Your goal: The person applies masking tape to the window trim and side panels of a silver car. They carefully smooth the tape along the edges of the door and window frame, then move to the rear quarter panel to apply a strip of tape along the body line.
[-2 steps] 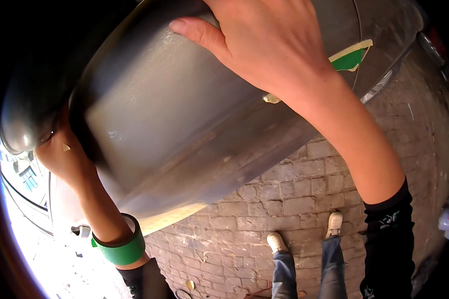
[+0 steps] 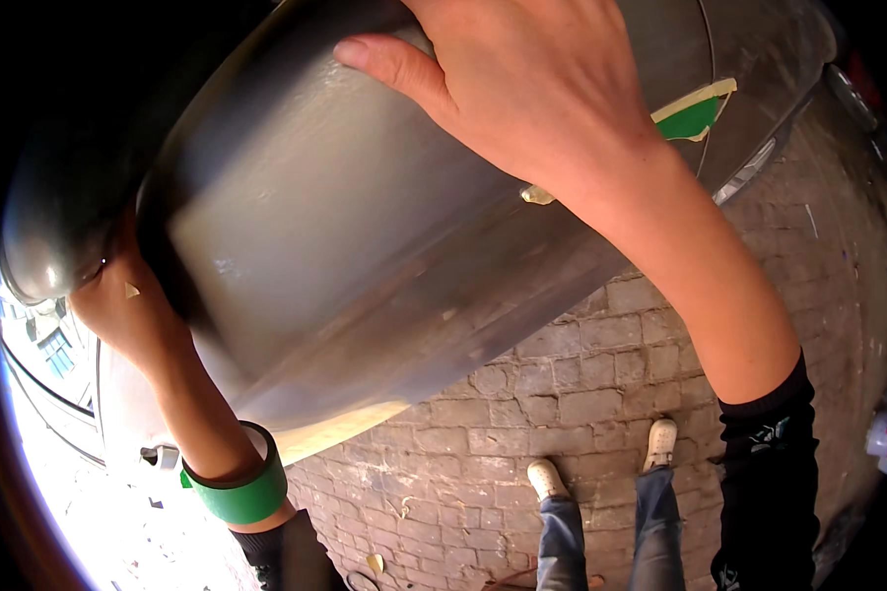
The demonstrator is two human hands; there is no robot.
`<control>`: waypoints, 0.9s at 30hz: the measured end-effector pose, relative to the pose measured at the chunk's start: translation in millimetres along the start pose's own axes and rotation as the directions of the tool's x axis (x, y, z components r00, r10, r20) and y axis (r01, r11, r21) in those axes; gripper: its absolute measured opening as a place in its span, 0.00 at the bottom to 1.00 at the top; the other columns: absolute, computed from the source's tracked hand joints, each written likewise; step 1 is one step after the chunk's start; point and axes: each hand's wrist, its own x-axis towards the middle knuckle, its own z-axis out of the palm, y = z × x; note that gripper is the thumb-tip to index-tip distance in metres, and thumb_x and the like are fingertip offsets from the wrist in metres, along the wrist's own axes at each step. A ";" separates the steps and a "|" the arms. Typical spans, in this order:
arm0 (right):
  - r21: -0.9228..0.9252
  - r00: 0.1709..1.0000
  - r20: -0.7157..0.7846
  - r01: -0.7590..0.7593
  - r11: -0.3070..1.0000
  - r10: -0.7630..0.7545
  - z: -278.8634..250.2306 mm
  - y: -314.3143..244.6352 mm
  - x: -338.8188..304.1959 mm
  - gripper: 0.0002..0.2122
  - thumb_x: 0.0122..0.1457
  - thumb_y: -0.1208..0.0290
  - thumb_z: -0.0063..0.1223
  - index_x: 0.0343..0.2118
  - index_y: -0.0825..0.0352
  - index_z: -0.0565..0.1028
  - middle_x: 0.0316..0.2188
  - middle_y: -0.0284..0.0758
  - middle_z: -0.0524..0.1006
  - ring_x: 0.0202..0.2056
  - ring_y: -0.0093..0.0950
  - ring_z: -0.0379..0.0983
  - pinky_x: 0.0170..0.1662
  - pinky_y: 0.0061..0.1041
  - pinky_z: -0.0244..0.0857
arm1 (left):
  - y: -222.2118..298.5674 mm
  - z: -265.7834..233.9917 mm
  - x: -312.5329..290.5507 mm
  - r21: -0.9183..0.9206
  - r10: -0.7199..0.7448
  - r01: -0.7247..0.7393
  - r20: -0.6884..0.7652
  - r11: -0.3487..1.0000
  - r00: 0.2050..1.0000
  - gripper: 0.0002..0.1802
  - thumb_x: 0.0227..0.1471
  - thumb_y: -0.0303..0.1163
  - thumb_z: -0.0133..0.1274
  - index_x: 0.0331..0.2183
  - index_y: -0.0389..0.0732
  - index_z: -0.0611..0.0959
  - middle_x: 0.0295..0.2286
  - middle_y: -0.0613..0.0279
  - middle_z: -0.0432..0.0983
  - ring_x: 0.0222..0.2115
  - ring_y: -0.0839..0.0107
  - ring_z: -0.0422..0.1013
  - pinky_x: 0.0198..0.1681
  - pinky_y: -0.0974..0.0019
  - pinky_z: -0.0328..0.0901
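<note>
A grey car door panel [image 2: 315, 217] fills the upper middle. My right hand [image 2: 532, 89] reaches over its upper part, thumb stretched out to the left and apart from the palm; the other fingers are cut off by the top edge. At the far left my left hand [image 2: 123, 305] is at the dark side mirror [image 2: 49, 241], its fingers hidden by the mirror. A pale scrap [image 2: 131, 292] sticks to the back of that hand. Around my left wrist hangs a roll of green tape [image 2: 238, 497]. Cream tape edges a green patch [image 2: 690, 120] beside my right wrist.
Below the car lies brick paving [image 2: 562, 379], with my shoes [image 2: 546, 480] on it. A small cream-taped piece [image 2: 536, 195] shows beside my right forearm. A pale yellow strip [image 2: 340, 428] runs along the panel's lower edge. At the far right stands a whitish container [image 2: 879, 438].
</note>
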 end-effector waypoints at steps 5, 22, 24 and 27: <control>-0.010 0.999 0.051 -0.006 1.000 0.007 -7.6 -3.6 4.8 0.25 0.58 0.53 0.62 0.46 0.75 0.78 0.49 0.44 0.74 0.51 0.36 0.69 0.53 0.32 0.64 | 0.7 -1.0 0.2 0.042 -0.024 0.023 0.009 0.999 1.000 0.19 0.51 0.29 0.66 0.44 0.30 0.87 0.42 0.52 0.86 0.42 0.63 0.80 0.52 0.64 0.66; 0.061 0.997 -0.049 -0.059 0.996 0.062 2.9 -10.0 3.8 0.25 0.56 0.55 0.64 0.46 0.74 0.78 0.47 0.43 0.74 0.50 0.36 0.68 0.53 0.32 0.62 | 1.9 1.2 -0.8 0.018 -0.004 0.003 0.012 1.000 1.000 0.17 0.52 0.26 0.64 0.43 0.29 0.87 0.42 0.52 0.86 0.44 0.63 0.79 0.53 0.64 0.66; 0.084 0.994 -0.094 -0.053 0.995 0.061 7.6 -9.2 2.7 0.26 0.56 0.54 0.64 0.47 0.74 0.78 0.47 0.43 0.74 0.50 0.36 0.68 0.52 0.32 0.62 | 1.0 -0.4 -0.3 0.043 0.006 -0.007 0.024 0.999 1.000 0.17 0.52 0.26 0.64 0.44 0.28 0.87 0.42 0.52 0.85 0.44 0.63 0.79 0.53 0.64 0.65; 0.055 0.994 -0.099 -0.044 0.998 0.049 8.0 -9.1 0.7 0.27 0.56 0.53 0.63 0.49 0.74 0.78 0.48 0.42 0.74 0.51 0.36 0.68 0.52 0.32 0.62 | -0.9 -0.5 0.5 -0.004 -0.006 0.006 0.032 1.000 0.999 0.18 0.52 0.27 0.64 0.44 0.28 0.87 0.43 0.52 0.85 0.44 0.64 0.79 0.54 0.64 0.65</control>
